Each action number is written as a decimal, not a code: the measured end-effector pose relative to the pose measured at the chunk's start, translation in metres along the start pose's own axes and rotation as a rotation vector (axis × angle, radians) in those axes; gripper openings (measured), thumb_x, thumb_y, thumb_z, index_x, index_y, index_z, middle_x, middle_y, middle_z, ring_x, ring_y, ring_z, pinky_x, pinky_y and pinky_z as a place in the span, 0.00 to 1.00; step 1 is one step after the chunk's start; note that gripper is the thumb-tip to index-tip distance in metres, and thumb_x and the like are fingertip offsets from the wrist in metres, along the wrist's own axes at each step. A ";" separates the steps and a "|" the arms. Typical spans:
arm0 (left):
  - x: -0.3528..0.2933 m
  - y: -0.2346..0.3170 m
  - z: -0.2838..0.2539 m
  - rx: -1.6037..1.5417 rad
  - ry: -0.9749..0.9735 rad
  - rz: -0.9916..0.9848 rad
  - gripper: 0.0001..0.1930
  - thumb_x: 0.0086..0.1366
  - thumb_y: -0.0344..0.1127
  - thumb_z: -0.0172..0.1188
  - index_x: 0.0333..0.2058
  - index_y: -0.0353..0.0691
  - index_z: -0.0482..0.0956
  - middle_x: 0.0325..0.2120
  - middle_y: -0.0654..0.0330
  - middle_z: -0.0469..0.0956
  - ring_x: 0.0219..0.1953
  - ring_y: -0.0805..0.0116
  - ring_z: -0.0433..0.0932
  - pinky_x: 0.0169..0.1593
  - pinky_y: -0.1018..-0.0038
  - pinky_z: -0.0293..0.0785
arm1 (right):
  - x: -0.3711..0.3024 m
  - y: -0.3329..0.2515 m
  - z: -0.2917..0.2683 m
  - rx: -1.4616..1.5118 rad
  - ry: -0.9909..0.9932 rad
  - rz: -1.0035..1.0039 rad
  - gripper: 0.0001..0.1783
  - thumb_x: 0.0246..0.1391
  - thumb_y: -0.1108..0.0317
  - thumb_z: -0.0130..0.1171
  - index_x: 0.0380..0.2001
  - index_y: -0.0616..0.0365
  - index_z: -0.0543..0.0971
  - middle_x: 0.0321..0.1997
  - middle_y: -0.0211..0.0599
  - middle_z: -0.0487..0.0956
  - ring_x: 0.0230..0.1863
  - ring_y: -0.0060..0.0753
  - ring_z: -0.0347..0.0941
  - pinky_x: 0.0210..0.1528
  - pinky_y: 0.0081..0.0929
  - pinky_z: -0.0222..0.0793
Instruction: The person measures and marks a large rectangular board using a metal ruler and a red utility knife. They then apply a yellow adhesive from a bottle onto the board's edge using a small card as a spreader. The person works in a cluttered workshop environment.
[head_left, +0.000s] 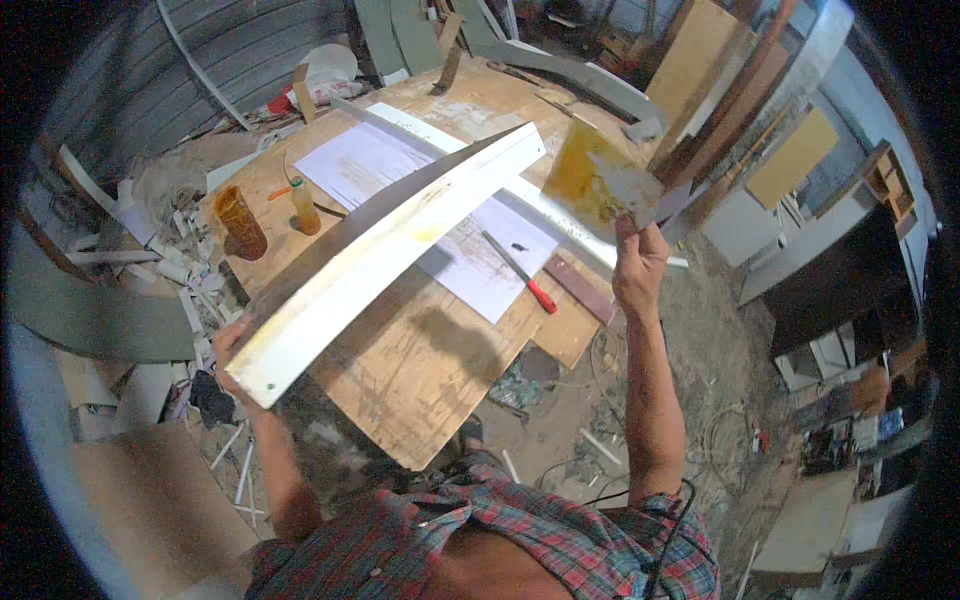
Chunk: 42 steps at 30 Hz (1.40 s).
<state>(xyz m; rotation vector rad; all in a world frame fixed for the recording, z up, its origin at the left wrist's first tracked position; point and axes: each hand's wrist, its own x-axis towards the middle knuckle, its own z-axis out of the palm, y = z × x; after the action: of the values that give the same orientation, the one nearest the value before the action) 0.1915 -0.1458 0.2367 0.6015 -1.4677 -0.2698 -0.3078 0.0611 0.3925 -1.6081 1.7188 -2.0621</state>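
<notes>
My left hand (pixel 240 362) is closed round the near end of a long, curved white board (pixel 395 245). The board is tilted up above the table, with yellowish smears along its face. Raised to the right, my right hand (pixel 640 265) pinches the lower edge of a flat square sheet (pixel 598 178), stained yellow-brown with a greyish patch. The sheet is just beyond the board's far end, apart from it. Below the board, a red-handled tool with a long thin shaft (pixel 520 272) lies on a pale lilac-white panel (pixel 490 262).
The wooden worktable (pixel 410 385) also holds a brown-stained can (pixel 238 222), a small amber bottle (pixel 304 207), a straight white strip (pixel 400 125) and a maroon block (pixel 580 288). White offcuts (pixel 205 285) litter the floor at left. Boards (pixel 700 60) lean at back right.
</notes>
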 end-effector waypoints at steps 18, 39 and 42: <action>-0.027 -0.130 -0.151 1.222 -0.281 0.071 0.32 0.67 0.54 0.55 0.67 0.53 0.63 0.66 0.57 0.64 0.66 0.56 0.65 0.68 0.57 0.62 | 0.086 0.092 0.108 -0.346 -0.146 -1.013 0.24 0.44 0.74 0.65 0.48 0.41 0.84 0.54 0.25 0.81 0.49 0.31 0.74 0.49 0.32 0.64; 0.017 -0.113 -0.100 0.439 0.016 -0.238 0.33 0.58 0.39 0.68 0.61 0.44 0.66 0.58 0.59 0.70 0.57 0.64 0.70 0.58 0.61 0.70 | 0.262 0.035 0.092 -0.356 -0.755 -1.125 0.25 0.45 0.80 0.65 0.46 0.41 0.84 0.55 0.26 0.82 0.57 0.35 0.76 0.62 0.44 0.65; 0.015 -0.115 -0.098 0.432 0.019 -0.224 0.33 0.57 0.36 0.70 0.60 0.42 0.66 0.57 0.59 0.71 0.56 0.65 0.71 0.56 0.62 0.72 | 0.286 0.006 0.106 -0.378 -0.959 -1.233 0.24 0.42 0.79 0.67 0.44 0.41 0.84 0.55 0.23 0.82 0.61 0.33 0.74 0.68 0.48 0.59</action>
<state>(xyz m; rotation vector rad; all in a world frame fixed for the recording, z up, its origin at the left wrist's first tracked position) 0.3103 -0.2274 0.1892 1.1177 -1.4498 -0.1179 -0.3734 -0.1815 0.5653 -3.4441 0.7535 -0.5356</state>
